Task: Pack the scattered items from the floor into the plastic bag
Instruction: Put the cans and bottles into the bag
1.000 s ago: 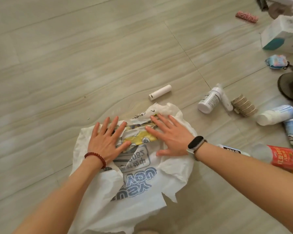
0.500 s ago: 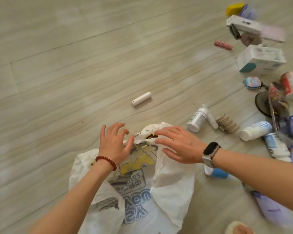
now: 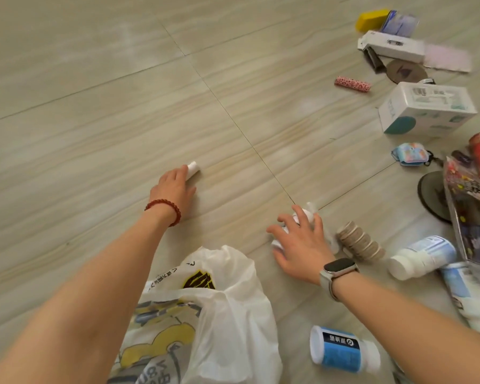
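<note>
Hands reach out across the floor (image 3: 94, 120). Left hand (image 3: 175, 187), centre frame, curls over a white tube (image 3: 193, 167); right hand (image 3: 302, 245), lower centre, closes around a white bottle (image 3: 306, 214). Neither is lifted yet. Plastic bag (image 3: 227, 300) lies slack at bottom centre, its mouth collapsed. Best practice: grip each firmly, then hold the mouth open before dropping them in. Counted nearby: 1 stack of discs (image 3: 360, 243), 1 blue-labelled bottle (image 3: 344, 349).

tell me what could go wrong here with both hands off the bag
The plastic bag lies slumped on the floor with neither hand on it, so its mouth may fall shut before anything goes in. The white tube under the left hand is round and might roll off. The right hand could knock the stacked discs beside its bottle.
</note>
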Available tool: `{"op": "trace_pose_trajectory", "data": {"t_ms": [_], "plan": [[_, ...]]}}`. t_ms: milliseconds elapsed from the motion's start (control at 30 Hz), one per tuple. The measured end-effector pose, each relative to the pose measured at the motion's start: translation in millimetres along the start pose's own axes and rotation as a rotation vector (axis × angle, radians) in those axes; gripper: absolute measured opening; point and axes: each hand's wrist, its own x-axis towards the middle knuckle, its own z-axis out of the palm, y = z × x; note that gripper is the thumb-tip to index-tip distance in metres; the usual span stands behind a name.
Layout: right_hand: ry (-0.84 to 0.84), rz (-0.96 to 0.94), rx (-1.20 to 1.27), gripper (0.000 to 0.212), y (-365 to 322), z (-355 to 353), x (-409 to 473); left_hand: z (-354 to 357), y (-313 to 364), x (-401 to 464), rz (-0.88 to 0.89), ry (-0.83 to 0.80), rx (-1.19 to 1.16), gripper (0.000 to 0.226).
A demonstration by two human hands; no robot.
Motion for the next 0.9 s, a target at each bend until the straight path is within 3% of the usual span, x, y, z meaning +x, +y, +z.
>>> {"op": "trace_pose_trajectory", "data": {"t_ms": [100, 267, 400, 533, 667, 767, 900], "plan": [[0.087, -0.044, -0.069, 0.029, 2, 3, 5, 6, 13, -8, -0.02, 0.117, -0.028, 0.036], [0.098, -0.013, -0.066, 0.019, 5, 4, 4, -12, 24, -66, 0.06, 0.279, -0.394, 0.022], [0.162, -0.044, 0.136, 0.047, -11, -6, -11, -30, 10, -152, 0.25, 0.325, -0.421, 0.032], [0.373, -0.275, 0.433, 0.047, -64, -51, -31, -27, -23, -223, 0.402, 0.142, -0.234, 0.035], [0.308, -0.694, 0.514, 0.049, -120, -52, -74, -9, -62, -281, 0.439, 0.059, 0.042, 0.027], [0.226, -0.942, 0.339, 0.047, -145, -23, -94, 6, -80, -312, 0.373, 0.131, 0.097, 0.026], [0.189, -1.022, -0.053, 0.033, -167, 10, -83, 18, -103, -322, 0.179, 0.189, 0.213, 0.045]]}}
